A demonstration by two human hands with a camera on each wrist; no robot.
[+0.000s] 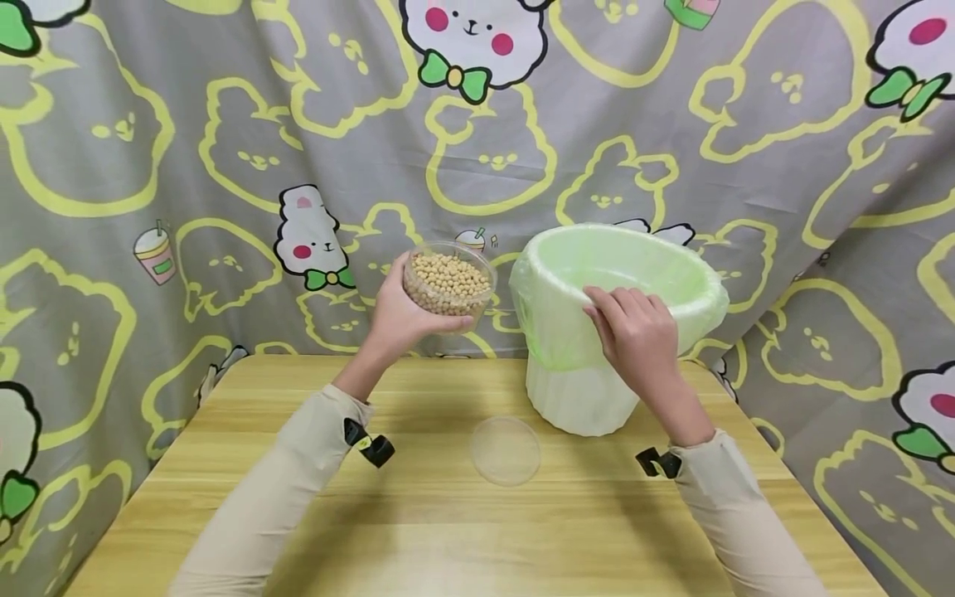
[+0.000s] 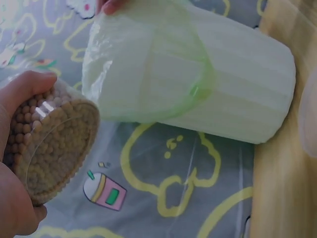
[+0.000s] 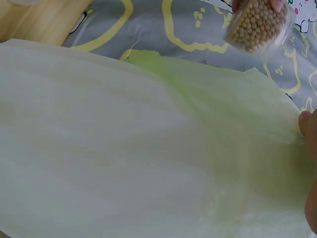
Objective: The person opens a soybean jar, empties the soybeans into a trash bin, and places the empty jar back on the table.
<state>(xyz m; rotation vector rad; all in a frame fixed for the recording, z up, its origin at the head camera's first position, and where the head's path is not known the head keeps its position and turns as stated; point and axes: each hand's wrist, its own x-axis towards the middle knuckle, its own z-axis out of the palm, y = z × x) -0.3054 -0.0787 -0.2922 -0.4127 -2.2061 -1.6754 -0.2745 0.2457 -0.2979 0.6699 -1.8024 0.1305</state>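
Observation:
My left hand (image 1: 403, 311) grips a clear plastic tub (image 2: 91, 144) from its left side, up off the table. Round tan beans, like soybeans (image 1: 451, 275), fill it; its top is uncovered and tips slightly toward me. To the right stands a white trash can (image 1: 574, 402) with a pale green trash bag (image 1: 552, 319) folded over its rim. My right hand (image 1: 645, 336) pinches the near rim of the can through the bag, fingers over the edge. In the right wrist view the can's side fills most of the picture and only part of that hand (image 3: 311, 144) shows.
A clear round lid (image 1: 506, 451) lies flat on the wooden table (image 1: 477, 539), in front of the can. A grey curtain (image 1: 492, 166) with cartoon figures hangs close behind the table and along its sides. Each sleeve carries a black wrist strap.

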